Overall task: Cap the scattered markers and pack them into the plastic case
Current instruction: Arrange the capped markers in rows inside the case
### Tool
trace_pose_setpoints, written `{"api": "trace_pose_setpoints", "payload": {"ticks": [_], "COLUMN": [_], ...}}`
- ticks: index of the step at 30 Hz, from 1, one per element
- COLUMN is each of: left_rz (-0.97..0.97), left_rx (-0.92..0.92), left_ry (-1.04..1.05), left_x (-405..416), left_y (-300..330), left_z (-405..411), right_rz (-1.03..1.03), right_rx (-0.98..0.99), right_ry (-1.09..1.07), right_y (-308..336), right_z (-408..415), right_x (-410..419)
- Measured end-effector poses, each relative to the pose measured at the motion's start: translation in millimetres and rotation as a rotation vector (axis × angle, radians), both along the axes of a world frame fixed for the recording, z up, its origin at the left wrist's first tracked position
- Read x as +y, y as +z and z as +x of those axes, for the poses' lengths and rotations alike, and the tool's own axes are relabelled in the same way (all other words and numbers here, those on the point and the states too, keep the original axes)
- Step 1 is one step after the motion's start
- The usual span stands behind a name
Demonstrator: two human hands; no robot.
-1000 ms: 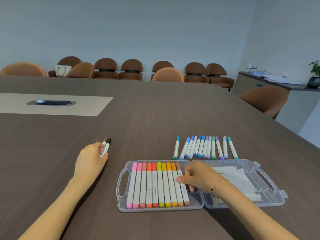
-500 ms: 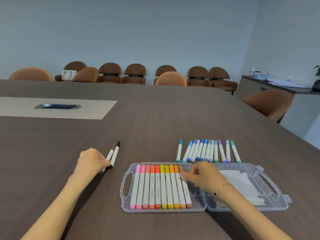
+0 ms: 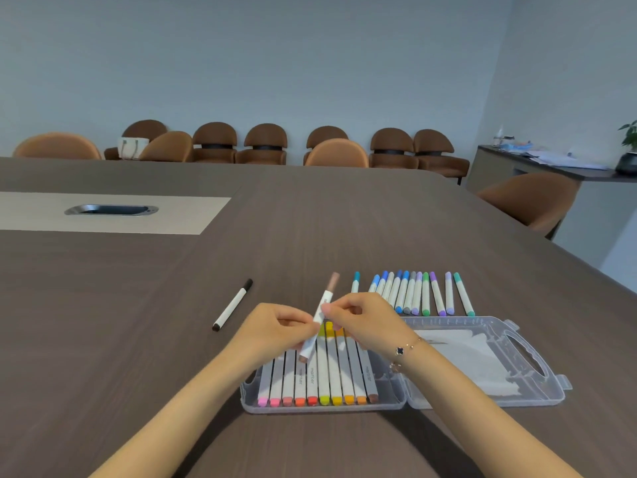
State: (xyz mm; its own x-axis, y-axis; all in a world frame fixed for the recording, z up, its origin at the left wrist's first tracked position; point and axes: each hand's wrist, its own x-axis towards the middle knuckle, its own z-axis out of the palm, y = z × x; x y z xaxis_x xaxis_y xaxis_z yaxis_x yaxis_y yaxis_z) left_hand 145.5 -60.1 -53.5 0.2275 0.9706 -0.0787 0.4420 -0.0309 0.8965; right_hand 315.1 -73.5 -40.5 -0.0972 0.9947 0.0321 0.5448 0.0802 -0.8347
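We find both the left hand and right hand pinching one white brown-capped marker above the clear plastic case.

A dark brown wood-grain conference table carries a pale beige inset panel at far left with an oval metal cable port. Brown upholstered chairs line the far blue-grey wall; a white handbag rests on one. At far right, a grey sideboard holds papers and a potted plant.
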Motion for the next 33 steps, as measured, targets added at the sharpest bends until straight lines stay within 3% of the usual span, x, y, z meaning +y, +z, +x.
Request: {"api": "trace_pose_setpoints", "payload": {"ticks": [4, 10, 14, 16, 19, 33], "left_rz": [0.075, 0.087, 0.439, 0.493, 0.424, 0.273], "left_rx": [-0.011, -0.089, 0.206, 0.305, 0.427, 0.542], "left_ry": [-0.025, -0.015, 0.376, 0.480, 0.490, 0.393], "left_x": [-5.3, -7.4, 27.3, 45.6, 61.1, 59.0], "left_y": [-7.2, -1.4, -8.7, -22.0, -41.5, -42.6], "left_z": [6.4, 3.3, -42.4, -67.9, -89.2, -83.1], "right_rz": [-0.141, -0.206, -0.227, -0.324, -0.384, -0.198], "right_rx": [0.097, 0.060, -0.346, -0.474, -0.543, -0.436], "right_ry": [-0.021, -0.016, -0.021, 0.005, 0.029, 0.031], "right_y": [-2.5, 2.7, 10.5, 6.1, -3.3, -22.5], "right_z": [3.7, 16.6, 45.8, 49.3, 45.4, 54.8], "right_x": [-5.0, -1.8, 5.4, 4.7, 2.4, -9.9]}}
